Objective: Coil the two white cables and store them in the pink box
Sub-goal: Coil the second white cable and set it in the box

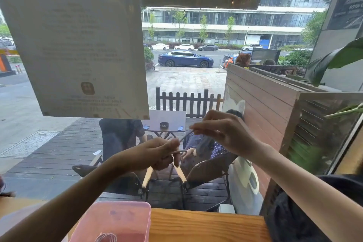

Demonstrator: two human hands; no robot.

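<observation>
You are in the coiling step, and by the look of it on the second cable: a pale coil [106, 237] already lies in the pink box [121, 214], which sits on the wooden tabletop [206, 224] at about 6 o'clock in the view. Both of your hands are raised well above the tabletop, in front of the window. Your left hand [157, 155] is closed around a small bundle of loops, one loop bending out past your fingers at its 3 o'clock side. Your right hand [222, 133], up at 1 o'clock from the left, pinches the free run of the cable [185, 136] between thumb and fingertips, and that run stretches taut down to the left hand. How much cable is left beyond the pinch you cannot tell, since the tail is hidden. The next move, as I judge it, calls for carrying the pinched run round the bundle for another turn, keeping the left grip firm so the loops do not spring apart, then lowering the coil down towards 6 o'clock into the box beside the first.
</observation>
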